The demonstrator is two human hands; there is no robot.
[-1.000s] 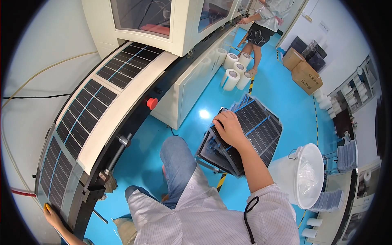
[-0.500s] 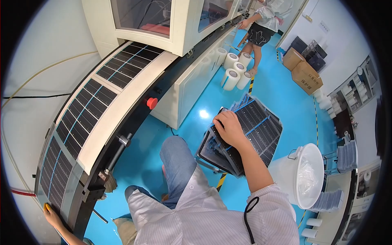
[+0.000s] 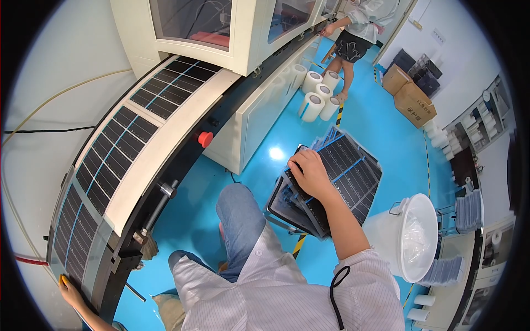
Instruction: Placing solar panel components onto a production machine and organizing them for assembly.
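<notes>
At the lower left, my left hand, with yellow on its fingertips, has its fingers closed at the near end of a dark solar panel sheet lying on the machine bed. Clear film borders that sheet, and blue strips run along it. To the right, my right hand has its fingers bent over the near edge of the top sheet on a stack of solar panel sheets. Its palm hides part of that edge. The stacked sheets lie fanned out unevenly, with clear margins sticking out.
More panels lie along the bed toward a cream machine housing. A red button sits on the bed's side. White film rolls stand on the blue floor near another person. Right of the stack is a white bin.
Both of my hands and the panels hold their places. The other person's arm at the far end has shifted slightly.
</notes>
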